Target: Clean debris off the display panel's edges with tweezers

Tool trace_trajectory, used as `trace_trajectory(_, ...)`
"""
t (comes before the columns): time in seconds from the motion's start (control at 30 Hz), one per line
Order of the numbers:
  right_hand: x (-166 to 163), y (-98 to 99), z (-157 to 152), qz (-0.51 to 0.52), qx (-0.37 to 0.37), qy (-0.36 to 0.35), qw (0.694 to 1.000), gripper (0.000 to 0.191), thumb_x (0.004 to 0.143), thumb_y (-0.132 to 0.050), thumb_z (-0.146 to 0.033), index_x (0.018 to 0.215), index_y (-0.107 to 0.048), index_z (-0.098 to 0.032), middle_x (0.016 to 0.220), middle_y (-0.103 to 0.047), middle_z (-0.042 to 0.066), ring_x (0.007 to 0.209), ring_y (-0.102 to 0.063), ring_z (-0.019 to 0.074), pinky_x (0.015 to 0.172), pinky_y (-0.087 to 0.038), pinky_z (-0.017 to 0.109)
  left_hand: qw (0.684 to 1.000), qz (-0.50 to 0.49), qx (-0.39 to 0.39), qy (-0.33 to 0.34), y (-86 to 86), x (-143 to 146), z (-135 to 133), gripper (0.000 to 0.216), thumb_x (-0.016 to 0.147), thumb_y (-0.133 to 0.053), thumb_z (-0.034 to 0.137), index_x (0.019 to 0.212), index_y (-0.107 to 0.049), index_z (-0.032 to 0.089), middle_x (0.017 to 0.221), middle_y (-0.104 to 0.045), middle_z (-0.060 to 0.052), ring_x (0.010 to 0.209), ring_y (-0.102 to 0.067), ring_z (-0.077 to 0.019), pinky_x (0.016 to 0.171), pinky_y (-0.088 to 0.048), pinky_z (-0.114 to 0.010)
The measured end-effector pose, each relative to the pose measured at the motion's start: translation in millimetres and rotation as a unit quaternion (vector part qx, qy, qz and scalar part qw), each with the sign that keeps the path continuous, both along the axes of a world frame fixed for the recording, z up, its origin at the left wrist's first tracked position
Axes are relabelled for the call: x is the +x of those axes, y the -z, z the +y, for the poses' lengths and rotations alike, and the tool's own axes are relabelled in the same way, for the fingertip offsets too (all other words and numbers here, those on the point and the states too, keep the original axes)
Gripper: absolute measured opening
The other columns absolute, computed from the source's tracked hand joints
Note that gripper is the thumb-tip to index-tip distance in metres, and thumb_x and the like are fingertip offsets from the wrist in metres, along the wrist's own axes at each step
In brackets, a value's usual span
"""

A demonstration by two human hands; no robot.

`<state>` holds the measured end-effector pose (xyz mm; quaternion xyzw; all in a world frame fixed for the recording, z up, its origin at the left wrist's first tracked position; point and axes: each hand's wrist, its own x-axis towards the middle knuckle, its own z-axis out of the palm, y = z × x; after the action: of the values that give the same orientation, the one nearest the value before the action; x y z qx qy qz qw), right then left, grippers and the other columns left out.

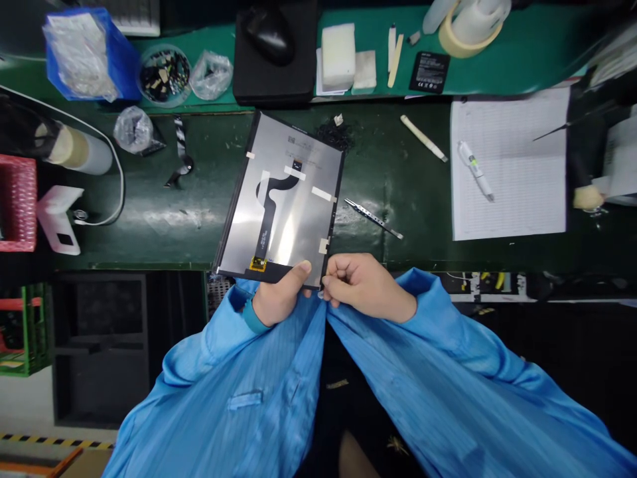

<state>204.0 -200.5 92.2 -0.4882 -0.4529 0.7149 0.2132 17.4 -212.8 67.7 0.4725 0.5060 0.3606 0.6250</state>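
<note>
A tablet display panel (303, 219) lies tilted over the near edge of the bench, its silver back facing up. A black flex cable (267, 222) runs along that back, with small strips of pale tape around it. My left hand (281, 292) grips the panel's near edge, thumb on top and fingers underneath. At the near right corner, my right hand (365, 285) is closed in a pinch; what its fingertips hold, if anything, is too small to make out. A metal tweezer-like tool (373, 218) rests just right of the panel.
On the green bench (418, 192) lie a pale stick tool (423, 137) and a paper sheet (512, 199) with a white pen (475, 170). A loose flex cable (180, 153) and a white stand (58, 216) are at left. Along the back shelf sit a blue bin (112, 63) and a mouse (269, 36).
</note>
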Motion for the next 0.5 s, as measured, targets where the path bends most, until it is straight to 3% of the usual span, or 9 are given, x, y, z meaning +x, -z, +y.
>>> trace_trajectory(0.17,-4.1,7.8,-8.8,-0.045,0.033,0.032,0.998,0.016,0.075,-0.059,-0.024,0.062,-0.051,-0.021,0.047,-0.059,-0.004,0.043,-0.051,0.0099,0.047,-0.040,0.022,1.000,-0.015,0.013,0.014,-0.2,1.3,-2.2,0.048,0.099,-0.058,0.038,0.055,-0.057,0.020,0.053,-0.059,0.004,0.051,-0.057,-0.0115,0.062,-0.051,-0.028)
trace_trajectory(0.33,-5.8,9.0,-13.8,-0.098,0.071,0.033,0.992,0.020,0.079,-0.056,-0.026,0.061,-0.049,-0.023,0.047,-0.060,-0.003,0.043,-0.052,0.0109,0.047,-0.039,0.023,1.000,-0.012,0.006,0.011,0.9,1.6,-3.1,0.047,0.099,-0.058,0.039,0.056,-0.058,0.020,0.054,-0.059,0.003,0.053,-0.058,-0.0121,0.062,-0.050,-0.029)
trace_trajectory(0.5,-0.1,2.0,-7.9,-0.040,0.051,0.003,0.998,0.023,0.086,-0.055,-0.028,0.064,-0.055,-0.021,0.054,-0.064,-0.001,0.047,-0.057,0.0112,0.051,-0.045,0.023,1.000,-0.013,0.018,0.007,0.3,0.8,-2.0,0.047,0.099,-0.058,0.042,0.057,-0.060,0.020,0.053,-0.061,0.003,0.049,-0.057,-0.0121,0.056,-0.050,-0.028)
